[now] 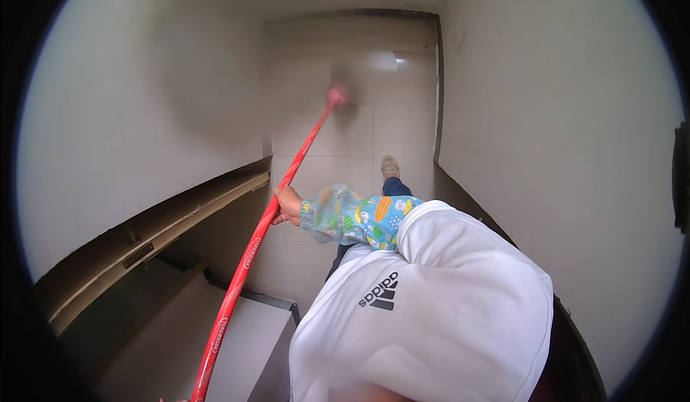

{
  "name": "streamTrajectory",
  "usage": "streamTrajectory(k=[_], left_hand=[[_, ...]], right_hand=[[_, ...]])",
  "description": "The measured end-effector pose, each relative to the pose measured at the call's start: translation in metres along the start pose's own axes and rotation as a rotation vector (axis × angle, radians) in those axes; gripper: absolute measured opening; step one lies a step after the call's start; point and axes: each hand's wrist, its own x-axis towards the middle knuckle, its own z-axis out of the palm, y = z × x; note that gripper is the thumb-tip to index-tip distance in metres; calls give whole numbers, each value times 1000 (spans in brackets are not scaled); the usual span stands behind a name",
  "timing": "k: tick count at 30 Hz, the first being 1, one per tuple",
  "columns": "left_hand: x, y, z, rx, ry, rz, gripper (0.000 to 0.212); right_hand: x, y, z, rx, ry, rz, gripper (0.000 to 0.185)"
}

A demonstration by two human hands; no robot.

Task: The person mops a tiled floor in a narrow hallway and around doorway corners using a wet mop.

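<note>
A long red pole (252,248) slants from the lower left edge up to a small pink head (338,96) on the tiled floor. A blur hides the shape of this head, so I cannot tell whether it is a mop or a broom. My right hand (288,206) grips the pole around its middle, the arm reaching across my body in a patterned blue sleeve cover (366,216). Only a sliver of my left hand (175,400) shows at the bottom edge, beside the pole's near part; its grip is mostly cut off.
Pale walls rise on the left (108,132) and right (550,132), with dark skirting (439,89) along the floor. A door frame edge with a metal strike plate (138,255) is at the lower left. One shoe (390,166) stands on the floor tiles (323,170).
</note>
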Motion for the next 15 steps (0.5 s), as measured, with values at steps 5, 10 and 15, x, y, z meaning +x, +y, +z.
streamTrajectory(k=[5,10,15], left_hand=[[-12,-10,15,-628,276,-358,20],[-33,-32,38,-1181,-650,-311,23],[-62,-6,82,-1127,-858,-208,11]], right_hand=[[-8,6,-8,85,16,-118,30],[44,16,-77,377,159,-61,31],[61,37,-134,422,419,-23,27]])
